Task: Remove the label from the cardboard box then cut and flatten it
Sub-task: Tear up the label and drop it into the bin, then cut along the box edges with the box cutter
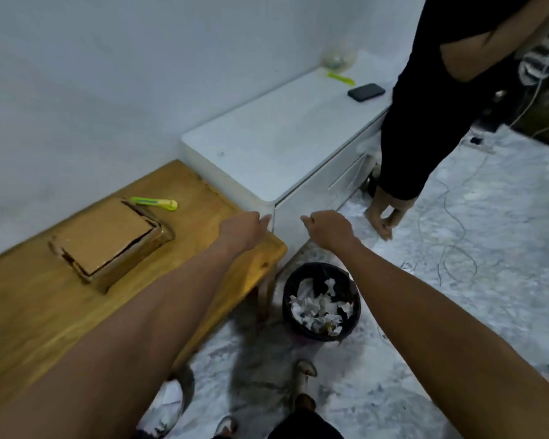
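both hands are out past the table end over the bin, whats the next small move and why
Probably bring the left hand back to the green utility knife lying on the wooden table beside the cardboard box. Both it and the right hand look empty, and the box sits uncut, not yet flattened.

Matt brown cardboard box [103,237], glossy varnished wooden table [29,312], smooth white cabinet [267,144], crumpled paper [319,307]
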